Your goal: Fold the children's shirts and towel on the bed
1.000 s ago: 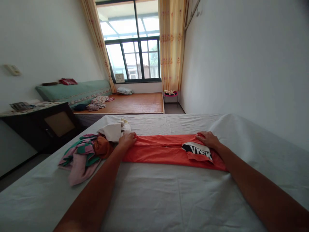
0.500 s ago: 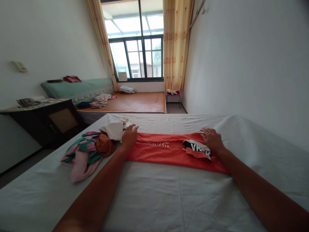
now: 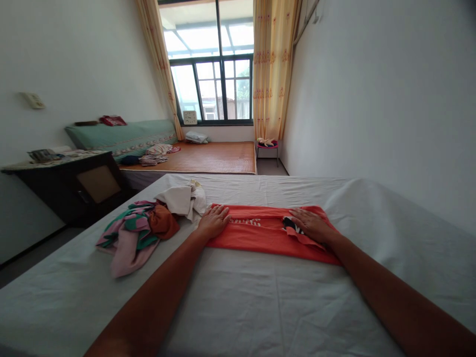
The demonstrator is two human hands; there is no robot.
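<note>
Now hands (image 3: 214, 221) spread on orange garment (image 3: 256, 241), right hand (image 3: 311, 225) newly half-covering lettered patch (image 3: 289, 223).

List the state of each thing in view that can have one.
Orange garment, folded into a long strip
Left hand, flat on the garment's left end
Right hand, flat near its right end
Piled clothes, crumpled
Pale sheet, spread, slightly wrinkled
Far clothes, bunched
Curtains, drawn aside
Cabinet door, shut
Clock, upright; time unreadable

Left hand (image 3: 213, 221) now lies flat, farther inward on the orange garment (image 3: 256, 241); right-hand (image 3: 311, 224) fingers now partly cover the black-and-white print (image 3: 289, 223); white lettering (image 3: 253, 222) newly appears beside the left fingertips.
</note>
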